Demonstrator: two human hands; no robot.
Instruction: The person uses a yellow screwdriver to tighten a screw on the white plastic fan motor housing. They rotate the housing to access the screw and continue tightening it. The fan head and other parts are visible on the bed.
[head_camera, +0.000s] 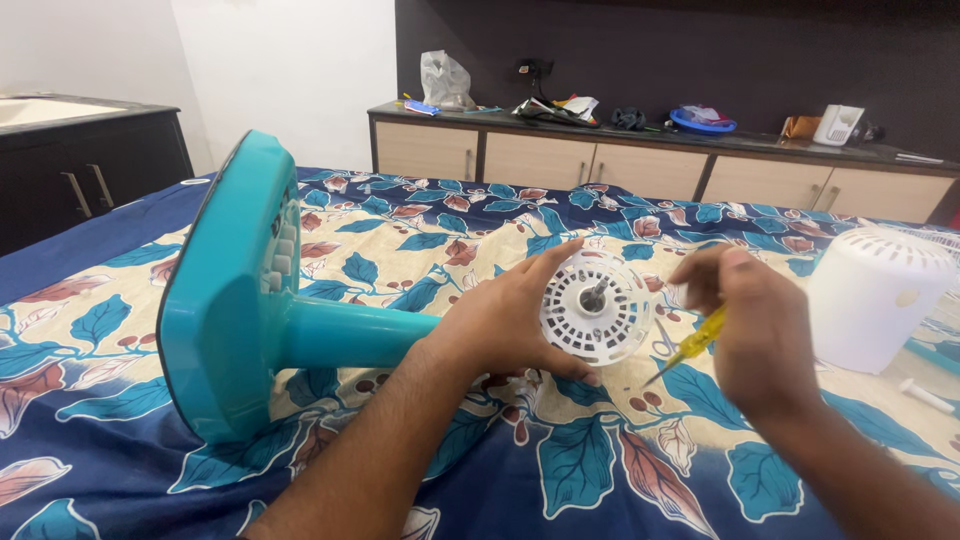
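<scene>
Teal plastic pedestal fan stand (250, 300) lies on its side on the floral blue bedsheet (560, 470). Left hand (500, 320) grips the white slotted round motor housing (597, 307) at scene centre. Right hand (755, 330) pinches a yellow-handled screwdriver (692, 345), tip just right of the housing. Looks like the screw-work stage; next move needs the tip seated square in a screw. White cylindrical plastic cover (870, 295) sits far right.

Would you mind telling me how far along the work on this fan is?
Done: the white cover is off, lying on the bed. In hand: left hand steadies the motor; right hand holds a screwdriver. Left: motor sits on the stand.
</scene>
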